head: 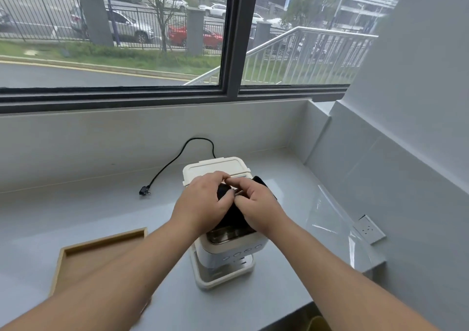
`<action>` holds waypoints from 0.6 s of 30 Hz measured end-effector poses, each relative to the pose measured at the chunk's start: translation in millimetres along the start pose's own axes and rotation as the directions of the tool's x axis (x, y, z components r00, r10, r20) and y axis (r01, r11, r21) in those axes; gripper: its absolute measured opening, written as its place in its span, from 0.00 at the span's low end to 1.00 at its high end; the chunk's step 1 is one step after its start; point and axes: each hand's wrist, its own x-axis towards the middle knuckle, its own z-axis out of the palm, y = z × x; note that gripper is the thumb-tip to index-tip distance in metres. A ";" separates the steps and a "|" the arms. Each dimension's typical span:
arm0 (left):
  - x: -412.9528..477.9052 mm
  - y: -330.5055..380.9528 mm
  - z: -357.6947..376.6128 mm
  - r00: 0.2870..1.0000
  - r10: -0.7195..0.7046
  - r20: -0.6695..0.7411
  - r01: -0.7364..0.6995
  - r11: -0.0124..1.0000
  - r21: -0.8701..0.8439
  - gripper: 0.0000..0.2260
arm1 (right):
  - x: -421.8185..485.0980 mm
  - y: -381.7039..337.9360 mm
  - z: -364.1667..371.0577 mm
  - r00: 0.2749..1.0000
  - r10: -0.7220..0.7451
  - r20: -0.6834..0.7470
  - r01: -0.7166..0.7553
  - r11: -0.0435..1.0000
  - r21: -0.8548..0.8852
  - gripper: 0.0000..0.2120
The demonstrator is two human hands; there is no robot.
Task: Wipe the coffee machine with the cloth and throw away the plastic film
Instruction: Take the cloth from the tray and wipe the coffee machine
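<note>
Cream coffee machine (229, 253) upright on the grey bench (76, 203) below the window (229, 38), top hidden under both hands. Left hand (203, 203) and right hand (258, 206) touching, fingers curled, pinching the black cloth (237, 217) on the machine's top. Behind: black cord (175, 158), plug (144, 191) loose on the bench. Left: wooden tray (101, 244), partly behind the left forearm. Right: wall socket (369, 229).

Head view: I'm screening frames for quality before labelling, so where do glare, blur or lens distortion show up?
Head view: soft, even daylight; glare streaks the countertop at right; the window frame bows from wide-angle distortion; the left forearm smears slightly near the bottom edge; the coffee machine is sharp; the black cloth under the left hand and right hand shows little detail.
</note>
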 end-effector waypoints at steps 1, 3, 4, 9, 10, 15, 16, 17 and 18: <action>-0.2 0.7 -2.0 1.000 0.020 0.004 -0.020 0.999 0.035 0.18 | -2.6 0.0 -1.8 0.998 -0.038 -0.041 0.035 0.996 -0.081 0.24; -0.6 5.4 -4.9 0.998 0.055 0.004 -0.055 0.996 0.074 0.20 | -6.6 0.6 -7.0 0.981 -0.168 -0.093 0.136 0.950 -0.283 0.21; -0.2 9.2 -5.5 0.997 0.073 0.007 -0.074 0.993 0.096 0.20 | -7.5 1.8 -10.9 0.968 -0.229 -0.098 0.178 0.913 -0.368 0.19; 10.0 37.3 1.1 0.980 0.187 0.064 -0.197 0.943 0.269 0.23 | -11.1 10.9 -42.4 0.959 -0.271 -0.082 0.179 0.804 -0.567 0.15; 13.0 44.4 4.1 0.976 0.200 0.086 -0.217 0.928 0.303 0.24 | -12.3 14.2 -50.0 0.963 -0.258 -0.084 0.161 0.793 -0.588 0.17; 30.1 82.9 33.0 0.955 0.225 0.193 -0.287 0.862 0.418 0.26 | -21.7 42.2 -94.2 0.979 -0.166 -0.122 0.053 0.773 -0.632 0.24; 32.9 91.1 41.4 0.947 0.240 0.212 -0.311 0.847 0.431 0.26 | -24.5 49.3 -103.4 0.980 -0.156 -0.126 0.039 0.762 -0.646 0.25; 35.7 99.6 50.7 0.938 0.258 0.232 -0.338 0.831 0.442 0.26 | -27.6 56.7 -113.0 0.980 -0.146 -0.132 0.023 0.751 -0.660 0.26; 38.2 108.1 60.6 0.927 0.276 0.252 -0.365 0.815 0.450 0.27 | -30.9 64.4 -122.8 0.981 -0.133 -0.141 0.004 0.742 -0.671 0.27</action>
